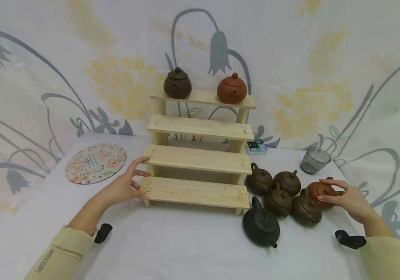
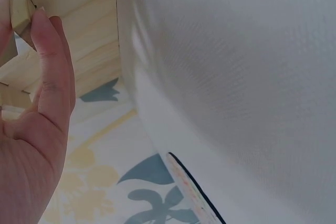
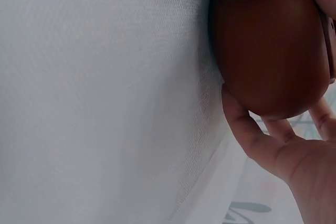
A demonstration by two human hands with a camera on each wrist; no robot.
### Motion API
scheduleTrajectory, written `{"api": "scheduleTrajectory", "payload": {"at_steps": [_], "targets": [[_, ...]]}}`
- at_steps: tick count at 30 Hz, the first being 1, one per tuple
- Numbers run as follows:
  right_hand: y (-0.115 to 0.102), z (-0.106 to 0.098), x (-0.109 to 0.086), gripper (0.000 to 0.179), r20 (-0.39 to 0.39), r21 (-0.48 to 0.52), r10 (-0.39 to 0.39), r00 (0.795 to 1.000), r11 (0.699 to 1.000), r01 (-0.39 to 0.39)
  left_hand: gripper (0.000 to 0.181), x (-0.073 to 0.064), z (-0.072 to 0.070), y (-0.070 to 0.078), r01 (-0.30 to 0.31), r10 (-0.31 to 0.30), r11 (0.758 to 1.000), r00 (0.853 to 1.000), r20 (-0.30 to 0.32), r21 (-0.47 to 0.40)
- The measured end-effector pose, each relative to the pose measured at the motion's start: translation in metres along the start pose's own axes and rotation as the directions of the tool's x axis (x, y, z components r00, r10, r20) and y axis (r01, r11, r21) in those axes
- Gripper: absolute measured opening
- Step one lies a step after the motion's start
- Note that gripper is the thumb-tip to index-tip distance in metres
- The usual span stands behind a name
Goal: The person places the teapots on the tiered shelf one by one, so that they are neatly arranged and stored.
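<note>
A stepped wooden stand (image 1: 196, 159) stands in the middle of the table. My left hand (image 1: 124, 186) grips its left end, fingertips at the second step from the bottom and thumb by the lowest one. The left wrist view has a board end (image 2: 20, 9) between the digits of this hand. On the right, my right hand (image 1: 348, 200) holds a reddish-brown clay teapot (image 1: 320, 191) by its sides. The right wrist view shows fingers (image 3: 247, 129) curled round the round body, close against the white cloth.
Several dark brown teapots (image 1: 306, 210) cluster left of the right hand, with a black teapot (image 1: 261, 225) in front. The top step bears a dark teapot (image 1: 178, 84) and a reddish one (image 1: 232, 89). Behind are a glass cup (image 1: 314, 160) and small box (image 1: 256, 147); a round patterned mat (image 1: 95, 163) lies left.
</note>
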State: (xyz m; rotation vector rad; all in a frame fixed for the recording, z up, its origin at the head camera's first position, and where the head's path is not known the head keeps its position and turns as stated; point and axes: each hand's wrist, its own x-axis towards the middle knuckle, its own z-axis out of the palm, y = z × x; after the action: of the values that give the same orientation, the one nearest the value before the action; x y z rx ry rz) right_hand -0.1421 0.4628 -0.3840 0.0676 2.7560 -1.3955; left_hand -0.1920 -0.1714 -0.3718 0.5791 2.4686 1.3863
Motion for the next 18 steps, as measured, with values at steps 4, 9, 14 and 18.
{"api": "scheduleTrajectory", "payload": {"at_steps": [4, 9, 14, 18], "targets": [[-0.002, -0.002, -0.001, 0.051, -0.016, -0.008, 0.002, 1.000, 1.000, -0.002, 0.105, -0.001, 0.000, 0.000, 0.004, -0.004, 1.000, 1.000, -0.001, -0.006], [-0.011, -0.008, -0.005, 0.052, -0.028, -0.024, -0.039, 0.999, 0.999, 0.038, 0.105, 0.000, 0.000, 0.000, -0.003, 0.003, 1.000, 1.000, 0.003, -0.004], [-0.037, -0.009, -0.005, 0.054, -0.043, -0.099, -0.091, 0.995, 0.991, 0.087, 0.105, 0.000, 0.000, 0.000, 0.003, -0.003, 1.000, 1.000, -0.001, 0.004], [-0.061, -0.005, 0.000, 0.057, -0.038, -0.108, -0.073, 0.997, 0.992, 0.068, 0.105, 0.000, 0.000, 0.000, 0.005, -0.005, 1.000, 1.000, -0.004, 0.005]]}}
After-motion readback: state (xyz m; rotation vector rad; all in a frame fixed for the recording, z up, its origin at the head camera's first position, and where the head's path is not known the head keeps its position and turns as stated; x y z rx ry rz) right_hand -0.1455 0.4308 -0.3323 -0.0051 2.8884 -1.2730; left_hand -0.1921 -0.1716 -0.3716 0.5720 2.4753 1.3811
